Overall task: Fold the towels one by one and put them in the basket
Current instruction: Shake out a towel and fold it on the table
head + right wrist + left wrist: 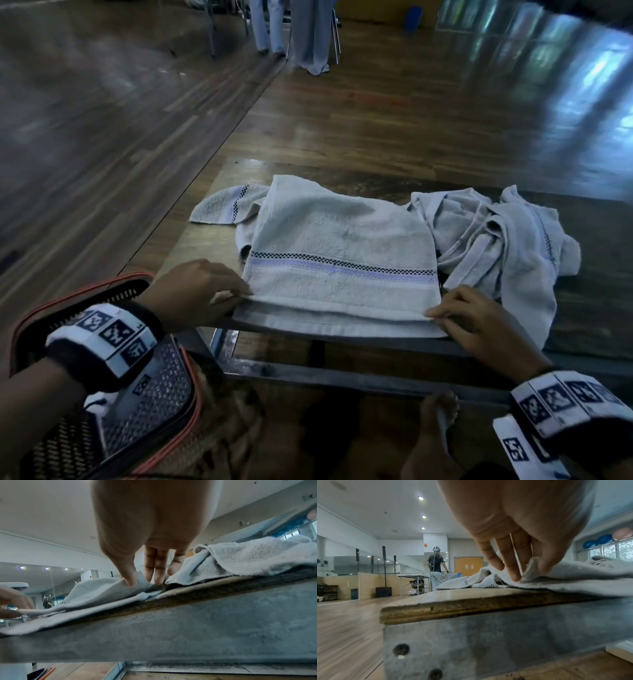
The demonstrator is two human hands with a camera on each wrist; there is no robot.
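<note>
A pale grey towel with a checked and lilac stripe lies folded in half on the low table, its near edges at the table's front. My left hand pinches the upper layer's near left corner. At the near right corner, my right hand pinches the upper layer between thumb and fingers. A crumpled towel lies to the right, and a corner of another towel shows from under the folded one at the back left. The black basket with an orange rim stands on the floor at the lower left.
The table has a metal frame under its wooden top. My bare foot is under the near edge. A person stands far off by another table. Wooden floor surrounds the table.
</note>
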